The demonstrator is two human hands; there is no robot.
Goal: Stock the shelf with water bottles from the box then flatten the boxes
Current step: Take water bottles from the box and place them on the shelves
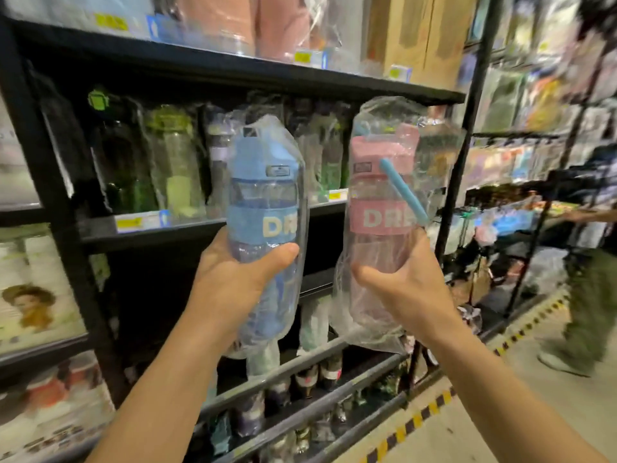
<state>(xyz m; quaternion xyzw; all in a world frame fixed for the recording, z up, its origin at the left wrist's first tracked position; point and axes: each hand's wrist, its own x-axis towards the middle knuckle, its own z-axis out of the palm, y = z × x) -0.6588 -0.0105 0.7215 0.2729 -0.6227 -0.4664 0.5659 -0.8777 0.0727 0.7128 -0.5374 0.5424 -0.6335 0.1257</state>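
My left hand (238, 275) grips a blue water bottle (265, 195) wrapped in clear plastic, held upright in front of the black shelf (200, 228). Beside it, my right hand (397, 285) grips a pink water bottle (380, 202) in a clear bag, with a light blue strap hanging at its side. Both bottles sit level with the middle shelf board, where several wrapped bottles (173, 168) stand in a row. No box is in view.
Upper shelf boards carry pink wrapped goods and a cardboard box (424, 38). Lower boards hold more bottles (300, 379). A person in green trousers (587, 315) walks along the aisle at the right, past a yellow-black floor stripe (434, 409). Another black rack (521, 208) stands further right.
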